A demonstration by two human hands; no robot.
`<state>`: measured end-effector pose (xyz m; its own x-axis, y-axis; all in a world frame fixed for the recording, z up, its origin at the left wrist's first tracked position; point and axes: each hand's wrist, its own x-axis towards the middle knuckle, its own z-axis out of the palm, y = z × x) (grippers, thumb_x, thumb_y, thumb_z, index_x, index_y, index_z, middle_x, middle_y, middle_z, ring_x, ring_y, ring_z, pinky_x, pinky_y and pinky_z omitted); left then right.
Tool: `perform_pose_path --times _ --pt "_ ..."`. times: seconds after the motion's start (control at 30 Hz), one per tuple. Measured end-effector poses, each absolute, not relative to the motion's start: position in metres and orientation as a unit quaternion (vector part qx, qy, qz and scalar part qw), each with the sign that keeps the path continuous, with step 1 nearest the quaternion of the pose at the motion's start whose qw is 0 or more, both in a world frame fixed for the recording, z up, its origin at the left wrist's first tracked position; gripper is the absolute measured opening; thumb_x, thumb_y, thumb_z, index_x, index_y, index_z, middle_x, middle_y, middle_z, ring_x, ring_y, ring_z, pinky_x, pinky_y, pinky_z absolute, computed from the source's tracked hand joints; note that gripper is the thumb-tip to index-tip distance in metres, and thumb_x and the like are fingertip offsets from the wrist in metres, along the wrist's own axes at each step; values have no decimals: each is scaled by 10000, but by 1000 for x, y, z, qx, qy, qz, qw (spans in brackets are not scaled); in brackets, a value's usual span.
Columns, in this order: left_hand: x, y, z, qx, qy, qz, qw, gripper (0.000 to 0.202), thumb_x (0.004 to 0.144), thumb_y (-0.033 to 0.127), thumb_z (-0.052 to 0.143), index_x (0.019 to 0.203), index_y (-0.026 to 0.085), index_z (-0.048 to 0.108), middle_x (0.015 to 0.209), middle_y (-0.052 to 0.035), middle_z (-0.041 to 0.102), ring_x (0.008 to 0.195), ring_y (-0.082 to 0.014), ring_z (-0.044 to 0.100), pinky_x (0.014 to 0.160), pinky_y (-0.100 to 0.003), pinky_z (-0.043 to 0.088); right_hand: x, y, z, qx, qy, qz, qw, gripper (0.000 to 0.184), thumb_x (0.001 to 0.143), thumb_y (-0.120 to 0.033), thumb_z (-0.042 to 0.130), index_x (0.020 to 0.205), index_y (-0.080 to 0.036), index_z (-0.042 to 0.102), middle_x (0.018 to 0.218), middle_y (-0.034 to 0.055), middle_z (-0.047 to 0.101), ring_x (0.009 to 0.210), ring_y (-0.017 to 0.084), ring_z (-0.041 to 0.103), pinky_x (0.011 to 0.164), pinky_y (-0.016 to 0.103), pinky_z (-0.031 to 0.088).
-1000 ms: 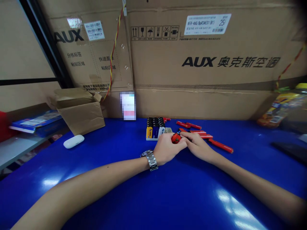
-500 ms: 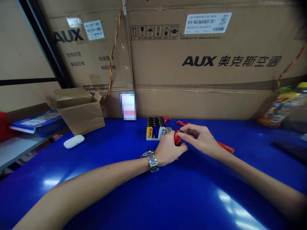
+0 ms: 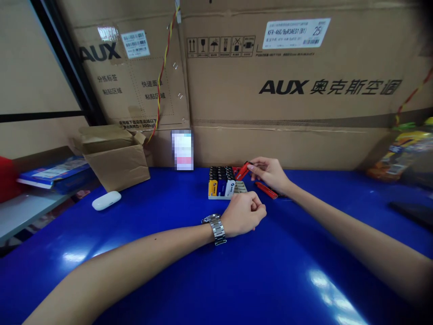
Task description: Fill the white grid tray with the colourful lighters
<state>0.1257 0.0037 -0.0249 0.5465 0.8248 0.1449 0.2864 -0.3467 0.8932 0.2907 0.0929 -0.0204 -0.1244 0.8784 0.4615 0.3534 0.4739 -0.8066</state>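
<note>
1. Right hand [image 3: 269, 174] pinches a red lighter [image 3: 242, 171] by thumb + fingertips, held tilted just above the tray [image 3: 226, 195], over its right-back corner

2. Left hand [image 3: 242, 213] rests on the table [image 3: 169, 253] just in front of the tray, curled into a fist; can't tell if anything is inside it, nothing red shows

3. Progress, my read: the tray is mostly filled. The back rows show black caps packed tight, and the front row shows yellow, blue + white bodies. A few slots at the front right look open, approx one short row

4. Left to do, as I judge it: the lighter in hand isn't in a slot yet, and at least one spare lighter [image 3: 266, 190] lies flat on the table under the right wrist; more may be hidden behind the hand

5. Materials: the lighters are slim, smooth plastic sticks with glossy bodies. The tray is a pale grid of small square cells w/ thin walls. The table is glossy blue, hard and very reflective

6. Around it: a steel link watch [image 3: 216, 228] on the left wrist, an open carton [image 3: 115, 160] and a smooth white pebble-shaped case [image 3: 106, 200] at left, and big matte corrugated boxes [image 3: 287, 90] behind
</note>
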Motion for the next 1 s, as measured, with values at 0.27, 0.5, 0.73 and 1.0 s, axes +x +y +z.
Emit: perform_pose_path --times 0.27,0.5,0.73,1.0 --pt "125 4 -24 781 349 311 414 235 846 187 512 618 172 457 412 73 470 355 -65 464 461 -192 362 276 97 -27 -436 -773 190 419 223 812 -374 579 885 -166 614 725 42 668 527 150 608 537 303 484" --pt "125 2 -23 795 345 298 400 312 863 211 520 568 173 427 393 82 435 363 -63 428 491 -209 333 263 94 -17 -454 -816 81 348 185 839 -305 534 850 -152 637 682 42 667 584 160 585 564 292 446" --pt "124 4 -25 795 339 308 399 340 891 255 478 567 180 411 400 77 425 380 -71 422 485 -217 310 279 82 -13 -465 -839 -16 282 312 912 -400 429 966 -169 631 929 86 672 826 196 609 738 328 458" --pt "124 2 -22 791 353 302 397 323 892 230 455 580 187 387 407 73 426 388 -77 422 471 -217 303 314 50 -29 -606 -767 -156 143 276 799 -428 531 750 -173 626 882 129 587 919 294 540 691 374 453"
